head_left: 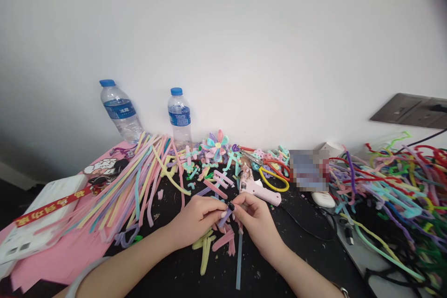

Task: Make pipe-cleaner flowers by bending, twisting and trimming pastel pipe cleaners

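Observation:
My left hand (202,216) and my right hand (252,216) meet over the black work surface. Their fingertips pinch a small purple fuzzy stem piece (226,218) between them, with a tiny dark bit at its top. Right behind the hands lies a pale pink glue gun (260,192). Below them are short pink stem pieces (223,240), yellow-green pieces (206,253) and a translucent glue stick (239,260).
Long pastel stems (139,181) fan out at the left. Two water bottles (179,118) stand by the wall. Yellow-handled scissors (274,180) and a white case (323,199) lie to the right, near tangled coloured stems (401,209).

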`<state>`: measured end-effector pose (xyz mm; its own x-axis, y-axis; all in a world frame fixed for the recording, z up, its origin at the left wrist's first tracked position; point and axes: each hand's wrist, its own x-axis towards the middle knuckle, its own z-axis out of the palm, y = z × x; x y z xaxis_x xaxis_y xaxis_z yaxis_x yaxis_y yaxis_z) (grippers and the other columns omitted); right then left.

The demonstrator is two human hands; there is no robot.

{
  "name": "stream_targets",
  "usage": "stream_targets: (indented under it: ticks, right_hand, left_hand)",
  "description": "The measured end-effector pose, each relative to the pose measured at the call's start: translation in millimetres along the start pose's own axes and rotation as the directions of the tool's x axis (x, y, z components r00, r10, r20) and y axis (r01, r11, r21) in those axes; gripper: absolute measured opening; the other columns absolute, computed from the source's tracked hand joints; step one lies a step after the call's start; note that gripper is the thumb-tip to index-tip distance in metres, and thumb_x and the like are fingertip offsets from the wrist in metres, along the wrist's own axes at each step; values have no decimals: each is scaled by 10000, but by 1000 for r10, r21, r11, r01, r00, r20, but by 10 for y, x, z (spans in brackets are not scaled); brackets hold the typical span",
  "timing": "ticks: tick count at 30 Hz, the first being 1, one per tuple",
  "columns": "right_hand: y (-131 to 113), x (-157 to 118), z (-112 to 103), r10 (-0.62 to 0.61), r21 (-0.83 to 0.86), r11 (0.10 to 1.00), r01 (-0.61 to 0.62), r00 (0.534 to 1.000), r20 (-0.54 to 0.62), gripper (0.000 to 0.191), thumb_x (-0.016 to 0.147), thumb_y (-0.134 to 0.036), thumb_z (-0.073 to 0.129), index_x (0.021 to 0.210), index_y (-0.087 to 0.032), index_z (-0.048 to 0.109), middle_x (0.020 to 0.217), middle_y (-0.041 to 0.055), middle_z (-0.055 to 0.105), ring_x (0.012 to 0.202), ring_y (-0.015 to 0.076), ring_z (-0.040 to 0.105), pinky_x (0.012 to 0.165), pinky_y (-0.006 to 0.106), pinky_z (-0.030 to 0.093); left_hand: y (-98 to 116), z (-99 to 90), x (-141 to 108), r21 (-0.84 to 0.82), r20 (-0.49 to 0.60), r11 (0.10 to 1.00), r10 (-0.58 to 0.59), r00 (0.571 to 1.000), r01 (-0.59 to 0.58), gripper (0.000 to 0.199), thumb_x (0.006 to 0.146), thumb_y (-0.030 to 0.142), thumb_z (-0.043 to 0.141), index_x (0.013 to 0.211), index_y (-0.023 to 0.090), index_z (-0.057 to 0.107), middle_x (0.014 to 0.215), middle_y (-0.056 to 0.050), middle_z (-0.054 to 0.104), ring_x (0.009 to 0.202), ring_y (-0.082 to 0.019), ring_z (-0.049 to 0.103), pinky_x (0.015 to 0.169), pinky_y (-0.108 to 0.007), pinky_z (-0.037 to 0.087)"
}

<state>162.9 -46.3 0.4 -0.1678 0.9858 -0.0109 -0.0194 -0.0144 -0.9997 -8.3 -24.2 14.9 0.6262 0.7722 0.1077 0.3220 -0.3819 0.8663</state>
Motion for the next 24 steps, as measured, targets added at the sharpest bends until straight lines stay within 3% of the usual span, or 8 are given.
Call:
stream_targets:
  ticks: [5, 15, 20, 24]
  right_hand:
    - [2, -3, 19, 49, 40, 998, -49, 999, 5, 281, 741, -410, 625, 713, -163, 492, 524, -75, 429, 401, 47, 348, 379, 175, 287]
    - [-15, -1, 43, -30, 4, 1000, 30, 999, -46, 188, 744, -310, 609, 780, -177, 480, 628, -49, 478, 453, 63, 404, 380, 174, 329]
    - [2, -23, 17, -120, -212, 972, 99, 989, -85, 92, 783, -247, 563, 738, -177, 524, 577, -44, 498, 465, 92, 451, 415, 198, 363]
    - [27, -33, -7, -239, -343, 918, 199, 968, -76, 81, 797, -192, 543, 719, -179, 556, 683, 5, 576, 619, 138, 543, 545, 235, 441]
  left_hand:
    - [-26, 32, -25, -132, 60, 984, -115, 992, 122, 190, 859, 202, 403, 722, 173, 531, 621, 46, 473, 519, -107, 612, 505, -178, 411]
    - [-43, 38, -34, -81, 7, 990, -114, 993, 115, 178, 876, 224, 382, 763, 178, 512, 573, 60, 470, 444, -86, 563, 510, -183, 420]
    - [-52, 48, -33, -72, -36, 988, -139, 990, 136, 199, 882, 266, 388, 810, 175, 551, 539, 55, 488, 419, -88, 521, 498, -196, 415]
    - [-43, 52, -28, -118, -48, 982, -156, 987, 150, 206, 874, 289, 412, 827, 167, 571, 593, 37, 529, 452, -93, 544, 490, -197, 423]
